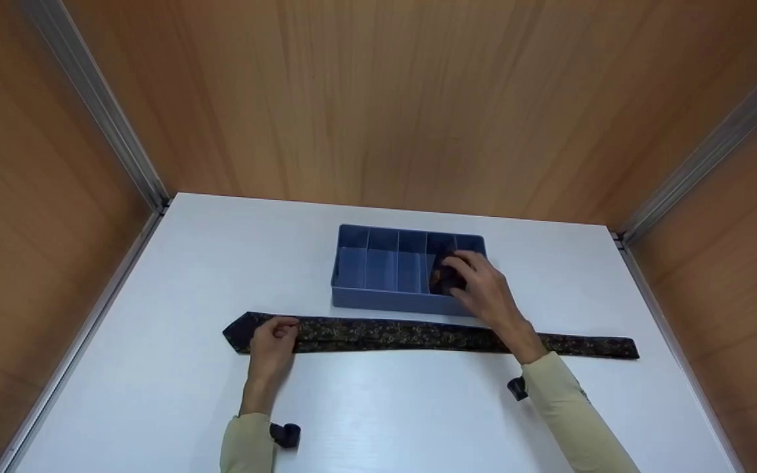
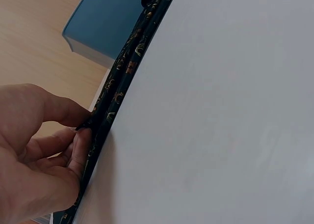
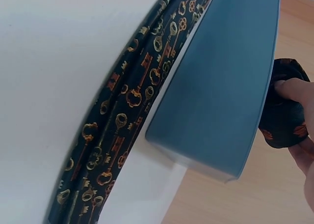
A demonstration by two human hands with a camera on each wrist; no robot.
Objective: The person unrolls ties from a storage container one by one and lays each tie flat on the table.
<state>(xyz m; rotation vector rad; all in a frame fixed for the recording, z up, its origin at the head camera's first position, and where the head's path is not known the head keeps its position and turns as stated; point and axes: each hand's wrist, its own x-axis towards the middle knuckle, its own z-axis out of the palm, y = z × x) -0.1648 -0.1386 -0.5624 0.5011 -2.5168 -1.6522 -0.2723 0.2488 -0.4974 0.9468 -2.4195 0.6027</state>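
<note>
A dark tie with a gold key pattern [image 1: 385, 334] lies stretched out on the white table, its pointed wide end at the left. Near that end my left hand [image 1: 273, 345] pinches the tie's fabric between thumb and fingers, also visible in the left wrist view [image 2: 44, 150]. Behind the tie stands a blue divided box [image 1: 391, 301]. My right hand [image 1: 483, 286] reaches over the box's right part and grips a rolled-up dark tie with orange figures [image 3: 282, 118], low in a right-hand compartment. Part of the roll is hidden by the fingers.
Thin dividers split the box into several compartments; those on the left show bare floors. Wooden panels [image 1: 385, 98] enclose the table [image 1: 378, 401] at the back and both sides, with metal rails in the corners. Small black devices [image 1: 285, 435] sit at both wrists.
</note>
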